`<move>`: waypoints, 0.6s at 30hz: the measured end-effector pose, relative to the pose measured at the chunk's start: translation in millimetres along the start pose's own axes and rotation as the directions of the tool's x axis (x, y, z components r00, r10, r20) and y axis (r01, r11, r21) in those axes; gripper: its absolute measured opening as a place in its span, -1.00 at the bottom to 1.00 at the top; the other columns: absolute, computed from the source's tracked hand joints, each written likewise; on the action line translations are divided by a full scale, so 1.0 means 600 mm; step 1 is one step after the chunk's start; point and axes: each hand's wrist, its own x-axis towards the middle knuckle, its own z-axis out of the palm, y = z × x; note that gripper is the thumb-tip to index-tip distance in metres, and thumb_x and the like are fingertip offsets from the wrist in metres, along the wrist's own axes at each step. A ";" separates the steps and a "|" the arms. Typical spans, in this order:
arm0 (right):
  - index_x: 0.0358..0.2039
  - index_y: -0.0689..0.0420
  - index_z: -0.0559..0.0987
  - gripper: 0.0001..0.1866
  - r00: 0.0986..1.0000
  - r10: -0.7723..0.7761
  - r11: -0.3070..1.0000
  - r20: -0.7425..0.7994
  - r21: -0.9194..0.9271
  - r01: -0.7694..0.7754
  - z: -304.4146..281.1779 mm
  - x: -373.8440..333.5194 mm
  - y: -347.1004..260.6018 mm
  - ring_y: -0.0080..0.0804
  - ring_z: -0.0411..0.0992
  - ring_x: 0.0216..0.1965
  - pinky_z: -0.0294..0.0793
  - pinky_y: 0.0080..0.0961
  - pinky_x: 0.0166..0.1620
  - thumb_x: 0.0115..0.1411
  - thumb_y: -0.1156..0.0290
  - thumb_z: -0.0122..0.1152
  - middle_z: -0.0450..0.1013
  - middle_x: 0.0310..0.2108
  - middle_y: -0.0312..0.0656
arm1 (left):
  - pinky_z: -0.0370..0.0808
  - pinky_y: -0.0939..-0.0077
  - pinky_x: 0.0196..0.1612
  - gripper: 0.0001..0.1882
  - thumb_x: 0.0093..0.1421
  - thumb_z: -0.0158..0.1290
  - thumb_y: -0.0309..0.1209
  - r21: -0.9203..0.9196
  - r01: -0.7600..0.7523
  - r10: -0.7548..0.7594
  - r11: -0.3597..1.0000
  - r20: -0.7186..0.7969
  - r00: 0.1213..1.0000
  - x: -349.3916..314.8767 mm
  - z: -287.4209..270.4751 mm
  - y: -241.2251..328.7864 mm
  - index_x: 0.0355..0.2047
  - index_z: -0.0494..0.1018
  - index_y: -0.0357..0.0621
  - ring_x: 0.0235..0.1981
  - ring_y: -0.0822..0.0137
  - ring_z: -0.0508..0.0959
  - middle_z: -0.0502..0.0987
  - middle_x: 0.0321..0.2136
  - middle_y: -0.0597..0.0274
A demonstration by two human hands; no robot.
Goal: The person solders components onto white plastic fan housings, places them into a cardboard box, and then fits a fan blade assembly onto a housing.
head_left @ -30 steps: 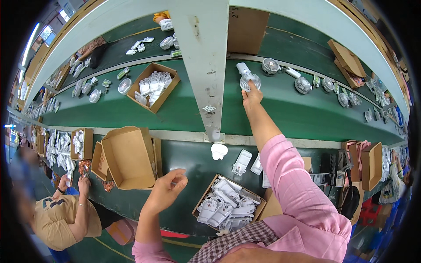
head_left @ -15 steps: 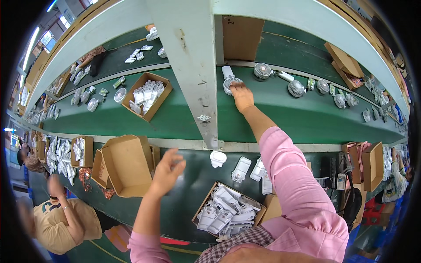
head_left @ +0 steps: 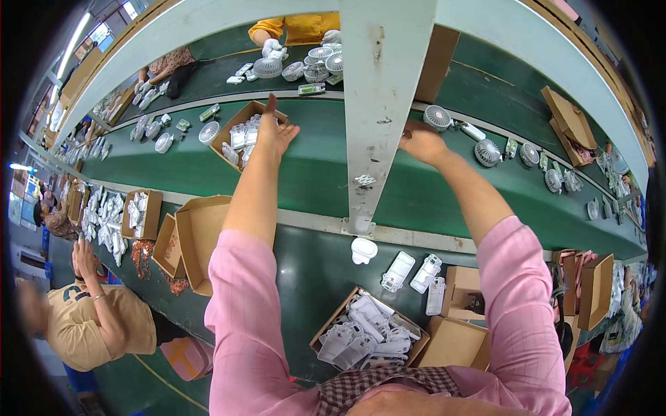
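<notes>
My left hand (head_left: 275,136) reaches over the conveyor belt with its fingers spread, and nothing shows in it. It is in front of an open cardboard box (head_left: 231,157) of white plastic parts (head_left: 243,133), covering part of it. Across the belt, my right hand (head_left: 424,144) is beside the upright post (head_left: 386,104). The post hides its fingertips, so whatever they touch does not show. Just beyond that hand sits a round grey fan head (head_left: 437,117). Closer to me, a box of white plastic casings (head_left: 364,331) stands on the bench, with loose white casings (head_left: 398,272) beside it.
More fan heads (head_left: 487,152) line the belt at right. Behind the belt, a co-worker's gloved hand (head_left: 273,50) is at a cluster of fans (head_left: 317,69). Empty cardboard boxes (head_left: 201,232) stand at left, near a seated person (head_left: 104,319). The post rises between my arms.
My left hand has moved forward from above the bench to the cardboard box on the belt. My right hand, on a fan before, is now partly behind the post. The view has shifted.
</notes>
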 end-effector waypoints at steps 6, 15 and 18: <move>-0.09 0.08 0.51 -0.62 0.939 -0.100 0.982 0.329 -0.120 0.147 -0.092 -0.079 -0.068 -0.17 0.49 -0.18 0.46 -0.28 -0.09 0.05 0.31 0.17 0.52 -0.25 -0.12 | 0.36 -0.12 0.06 0.42 -0.34 0.45 0.06 -0.186 -0.083 0.069 0.979 -0.081 0.994 0.121 -0.013 0.018 0.33 -0.34 0.10 0.23 -0.18 0.06 -0.16 0.30 -0.10; 0.03 0.02 0.43 -0.53 0.827 -0.156 0.865 0.541 -0.330 0.379 -0.138 -0.164 -0.070 -0.12 0.48 -0.15 0.45 -0.21 -0.08 0.09 0.25 0.23 0.52 -0.22 -0.13 | 0.62 0.21 -0.41 -0.34 -0.08 0.35 -0.40 -0.058 -0.401 0.339 0.914 -0.433 0.835 0.043 0.022 0.002 0.03 0.29 -0.10 -0.09 0.07 0.47 0.41 -0.04 0.08; 0.05 0.03 0.42 -0.52 0.809 -0.164 0.846 0.565 -0.341 0.410 -0.156 -0.184 -0.081 -0.11 0.48 -0.14 0.45 -0.21 -0.08 0.09 0.25 0.22 0.52 -0.20 -0.12 | 0.62 0.40 -0.44 -0.46 0.01 0.24 -0.47 0.127 -0.443 0.445 0.888 -0.484 0.754 -0.048 0.035 0.019 -0.02 0.26 -0.18 -0.22 0.21 0.52 0.43 -0.08 0.11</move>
